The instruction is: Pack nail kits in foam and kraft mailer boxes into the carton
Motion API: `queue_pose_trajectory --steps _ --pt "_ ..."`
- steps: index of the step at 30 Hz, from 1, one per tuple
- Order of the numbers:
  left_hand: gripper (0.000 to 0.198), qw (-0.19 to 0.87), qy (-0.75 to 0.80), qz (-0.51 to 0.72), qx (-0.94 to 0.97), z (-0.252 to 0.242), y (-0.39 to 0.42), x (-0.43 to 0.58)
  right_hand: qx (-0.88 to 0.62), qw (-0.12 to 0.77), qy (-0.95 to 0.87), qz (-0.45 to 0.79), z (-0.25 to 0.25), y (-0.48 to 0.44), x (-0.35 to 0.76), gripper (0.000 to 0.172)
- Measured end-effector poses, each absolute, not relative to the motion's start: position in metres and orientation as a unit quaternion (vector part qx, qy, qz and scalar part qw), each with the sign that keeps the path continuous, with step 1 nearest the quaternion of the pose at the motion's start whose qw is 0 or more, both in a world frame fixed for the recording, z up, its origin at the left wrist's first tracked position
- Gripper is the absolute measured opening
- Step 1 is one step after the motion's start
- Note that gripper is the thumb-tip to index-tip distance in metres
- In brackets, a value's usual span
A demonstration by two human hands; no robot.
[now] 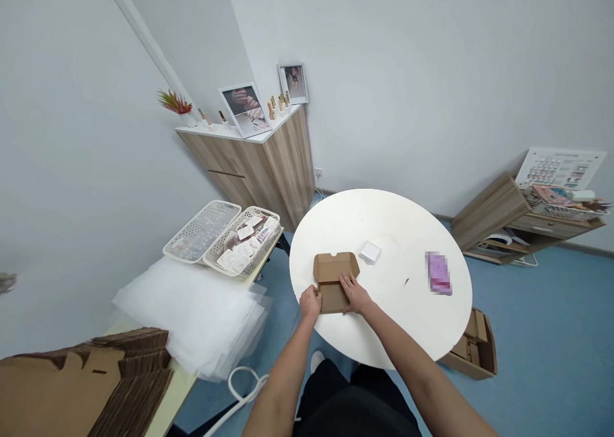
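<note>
We have a kraft cardboard mailer box (332, 269), partly folded, with its notched flap raised at the far end, lying near the edge of the round white table (393, 245). Our left hand (309, 302) curls around the box's left edge, clamping it, while our right hand (354, 294) lies palm-down and open on the folded panel, both forearms reaching forward.

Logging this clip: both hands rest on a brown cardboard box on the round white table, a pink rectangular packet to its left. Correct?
No: the head view shows the pink rectangular packet right of the brown cardboard box, not left; the rest stands.
</note>
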State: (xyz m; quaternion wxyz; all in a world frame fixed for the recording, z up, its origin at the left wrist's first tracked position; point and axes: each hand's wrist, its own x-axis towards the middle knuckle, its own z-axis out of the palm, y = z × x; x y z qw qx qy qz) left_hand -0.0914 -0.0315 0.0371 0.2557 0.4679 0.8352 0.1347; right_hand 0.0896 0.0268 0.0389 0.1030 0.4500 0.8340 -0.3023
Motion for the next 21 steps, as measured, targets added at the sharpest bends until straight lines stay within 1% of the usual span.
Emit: queue_pose_trajectory --steps 3,8,12,14,17,19,21 --pt "0.009 0.243 0.834 0.128 0.479 0.035 -0.031 -0.092 0.444 0.098 0.840 -0.297 0.036 0.027 0.090 0.134" --pt "0.013 0.229 0.818 0.128 0.512 0.033 -0.032 -0.091 0.447 0.089 0.838 -0.301 0.034 0.027 0.089 0.137" --pt "0.024 0.214 0.798 0.140 0.545 0.034 -0.037 -0.089 0.449 0.100 0.836 -0.297 0.036 0.029 0.087 0.136" --pt "0.034 0.174 0.793 0.166 0.559 0.035 -0.040 -0.087 0.444 0.098 0.837 -0.304 0.036 0.031 0.086 0.138" --pt "0.064 0.114 0.728 0.197 0.647 0.035 -0.045 -0.082 0.431 0.084 0.845 -0.306 0.035 0.036 0.085 0.137" --pt "0.080 0.110 0.653 0.181 0.728 0.032 -0.046 -0.079 0.419 0.075 0.854 -0.299 0.036 0.041 0.084 0.131" --pt "0.086 0.115 0.615 0.156 0.765 0.025 -0.043 -0.077 0.403 0.065 0.865 -0.292 0.038 0.046 0.085 0.126"
